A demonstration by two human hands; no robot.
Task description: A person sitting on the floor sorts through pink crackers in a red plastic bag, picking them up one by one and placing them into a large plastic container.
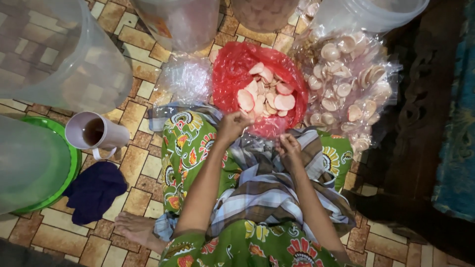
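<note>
Left hand (232, 123) pinching the near edge of the red bag (232, 74) of pink crackers (264, 94) on the lap, right hand (289, 148) curled shut on a fold of checked cloth (262, 188), bag open and part full, clear bag (346, 84) of more crackers waiting right.

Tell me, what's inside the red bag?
The red bag holds pale pink round crackers, piled loosely. Whatever lies beneath the pile is covered.
</note>
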